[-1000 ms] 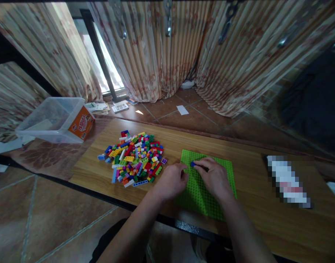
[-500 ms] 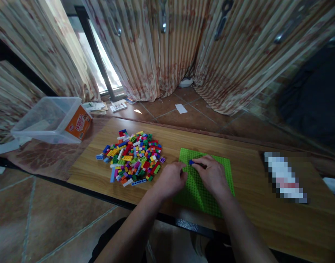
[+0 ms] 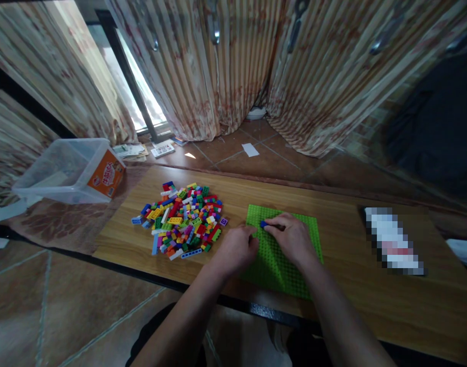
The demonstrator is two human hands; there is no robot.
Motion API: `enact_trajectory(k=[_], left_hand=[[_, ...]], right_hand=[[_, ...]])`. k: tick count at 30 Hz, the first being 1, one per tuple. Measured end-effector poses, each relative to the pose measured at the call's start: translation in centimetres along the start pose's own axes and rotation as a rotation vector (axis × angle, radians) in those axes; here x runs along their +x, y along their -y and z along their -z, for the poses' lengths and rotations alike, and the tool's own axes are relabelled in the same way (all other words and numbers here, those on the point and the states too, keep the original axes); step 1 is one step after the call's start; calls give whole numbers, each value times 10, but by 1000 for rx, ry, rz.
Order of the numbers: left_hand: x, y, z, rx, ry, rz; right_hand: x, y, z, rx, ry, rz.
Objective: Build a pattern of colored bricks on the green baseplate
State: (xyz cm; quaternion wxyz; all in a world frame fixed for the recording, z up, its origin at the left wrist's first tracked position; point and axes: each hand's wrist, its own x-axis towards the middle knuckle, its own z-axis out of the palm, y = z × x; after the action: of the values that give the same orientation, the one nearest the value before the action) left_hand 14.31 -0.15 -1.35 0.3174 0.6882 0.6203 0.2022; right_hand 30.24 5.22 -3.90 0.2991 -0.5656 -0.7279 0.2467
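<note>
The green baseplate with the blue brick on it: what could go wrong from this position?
1. The green baseplate reaches close to the table's near edge; pressing might tip or slide it.
2. The right hand grips the small blue brick by the fingertips only; it could slip or seat crooked.
3. The left hand lies near the loose brick pile and might scatter it.

A: The green baseplate (image 3: 294, 270) is showing studded matt plastic; the small bricks (image 3: 182, 224) are gleaming as glossy plastic.

B: The table (image 3: 356, 300) is looking like smooth wood-grain, and the tub (image 3: 61, 171) is showing clear plastic.
</note>
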Motion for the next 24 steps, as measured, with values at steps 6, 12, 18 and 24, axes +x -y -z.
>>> enact_trajectory(k=[6, 12, 18, 24], left_hand=[[1, 0, -1, 6, -25, -4], [1, 5, -2, -108, -57, 3], [3, 8, -4, -327, -163, 25], [4, 7, -2, -529, -256, 30]], right_hand=[[-4, 0, -6, 78, -55, -6], [-10, -5, -7, 96, -33, -10], [-23, 1, 4, 123, -168, 21], [-38, 18, 4, 187, -136, 108]])
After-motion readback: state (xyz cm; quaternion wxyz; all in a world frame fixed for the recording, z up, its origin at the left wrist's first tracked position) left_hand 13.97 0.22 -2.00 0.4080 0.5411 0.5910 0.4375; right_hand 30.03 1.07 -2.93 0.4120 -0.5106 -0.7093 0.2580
